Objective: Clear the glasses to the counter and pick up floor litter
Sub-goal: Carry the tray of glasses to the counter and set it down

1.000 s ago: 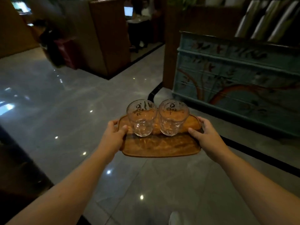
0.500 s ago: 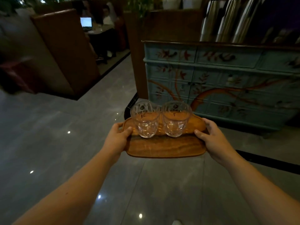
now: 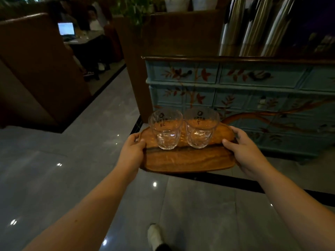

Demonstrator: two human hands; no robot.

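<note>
I carry a wooden tray level in front of me over the floor. My left hand grips its left edge and my right hand grips its right edge. Two clear, empty glasses stand upright side by side on the far half of the tray: the left glass and the right glass, almost touching each other. A painted blue cabinet with a dark wooden top stands just ahead and to the right. No litter shows on the visible floor.
Tall steel flasks stand on the cabinet top. A brown booth partition is at the left, with people seated at a table with a lit laptop behind it. Glossy grey floor tiles spread below; my white shoe shows at the bottom.
The view has swung right and nearer to the blue cabinet, which now fills more of the frame. The tray, glasses and both hands keep the same hold.
</note>
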